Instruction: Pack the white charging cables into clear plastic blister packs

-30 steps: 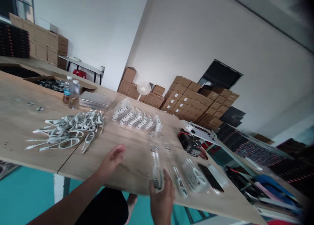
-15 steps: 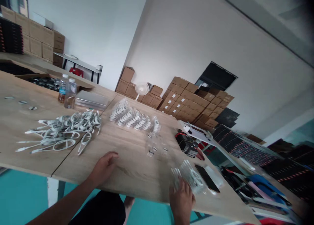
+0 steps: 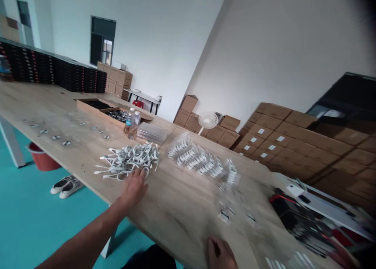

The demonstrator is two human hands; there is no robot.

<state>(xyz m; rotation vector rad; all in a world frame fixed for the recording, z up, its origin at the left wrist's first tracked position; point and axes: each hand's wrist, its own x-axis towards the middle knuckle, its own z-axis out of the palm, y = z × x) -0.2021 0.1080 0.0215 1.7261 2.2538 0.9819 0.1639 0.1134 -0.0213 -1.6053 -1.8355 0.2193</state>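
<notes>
Several white charging cables lie in a loose, tangled pile on the wooden table. At the pile's near right edge, my left hand has its fingers bent down and closed on a cable loop, partly hidden under them. My right hand rests by the table's front edge, curled into a loose fist with nothing visible in it. Right of it, partly cut off by the lower edge, are white cables in clear bags. Farther back lie rows of bagged white cables. Clear bags with black-and-white labels lie before them.
Two plastic bottles stand beside an open carton and a stack of flat silvery items. Black boxes are stacked at the far left. More labelled bags lie left. A dark bundle lies right.
The view has swung left. My left hand has moved from bare table to the cable pile. My right hand has drawn away from the bagged cables and curled up.
</notes>
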